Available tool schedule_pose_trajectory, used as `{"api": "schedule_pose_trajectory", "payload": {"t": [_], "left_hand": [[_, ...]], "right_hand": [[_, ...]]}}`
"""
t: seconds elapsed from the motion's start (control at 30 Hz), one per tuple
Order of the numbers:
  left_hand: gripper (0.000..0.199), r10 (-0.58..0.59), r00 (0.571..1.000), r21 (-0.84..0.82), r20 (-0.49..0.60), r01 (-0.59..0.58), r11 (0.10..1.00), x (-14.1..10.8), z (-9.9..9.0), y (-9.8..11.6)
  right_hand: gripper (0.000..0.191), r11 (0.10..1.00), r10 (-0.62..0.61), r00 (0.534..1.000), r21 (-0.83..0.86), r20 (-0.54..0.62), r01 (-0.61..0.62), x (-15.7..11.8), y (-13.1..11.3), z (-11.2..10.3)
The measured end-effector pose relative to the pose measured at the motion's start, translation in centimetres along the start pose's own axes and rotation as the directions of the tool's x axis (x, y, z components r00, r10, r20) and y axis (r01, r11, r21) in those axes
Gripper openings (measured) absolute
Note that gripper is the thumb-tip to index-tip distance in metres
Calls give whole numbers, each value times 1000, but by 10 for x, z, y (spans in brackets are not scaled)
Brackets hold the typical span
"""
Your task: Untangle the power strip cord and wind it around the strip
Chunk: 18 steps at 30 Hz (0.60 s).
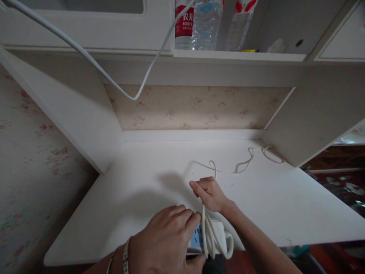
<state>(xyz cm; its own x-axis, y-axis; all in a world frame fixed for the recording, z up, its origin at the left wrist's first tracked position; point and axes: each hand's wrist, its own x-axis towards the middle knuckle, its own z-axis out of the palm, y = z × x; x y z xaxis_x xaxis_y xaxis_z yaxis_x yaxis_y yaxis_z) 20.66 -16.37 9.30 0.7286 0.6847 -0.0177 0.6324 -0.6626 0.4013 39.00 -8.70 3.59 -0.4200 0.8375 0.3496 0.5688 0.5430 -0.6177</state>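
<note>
My left hand (171, 238) is closed round one end of a white power strip (196, 239) with a blue socket face, near the front edge of the white desk (137, 190). Loops of white cord (212, 239) are wound about the strip beside my left fingertips. Just above the strip, my right hand (210, 193) is closed in a fist on the cord, which runs taut from the strip up into it. Beyond that fist, the loose cord (241, 165) trails over the desk to a coil at the back right corner. My left palm hides part of the strip.
A thick white cable (97, 64) hangs in a bend at the upper left, in front of the cabinet. On the open shelf (239, 56) above stand several water bottles (207, 26). Side panels (322, 102) flank the desk, and floral wallpaper (188, 106) covers the back.
</note>
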Motion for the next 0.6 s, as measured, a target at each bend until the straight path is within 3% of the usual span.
{"api": "schedule_pose_trajectory", "payload": {"t": [0.33, 0.6], "left_hand": [[47, 59, 997, 38, -43, -57, 998, 5, -2, 0], [53, 7, 998, -48, -68, -11, 999, 2, -4, -3]], "right_hand": [[56, 991, -59, 994, 118, -96, 70, 10, -17, -16], [55, 997, 37, 999, 73, 17, -38, 4, -8, -9]]}}
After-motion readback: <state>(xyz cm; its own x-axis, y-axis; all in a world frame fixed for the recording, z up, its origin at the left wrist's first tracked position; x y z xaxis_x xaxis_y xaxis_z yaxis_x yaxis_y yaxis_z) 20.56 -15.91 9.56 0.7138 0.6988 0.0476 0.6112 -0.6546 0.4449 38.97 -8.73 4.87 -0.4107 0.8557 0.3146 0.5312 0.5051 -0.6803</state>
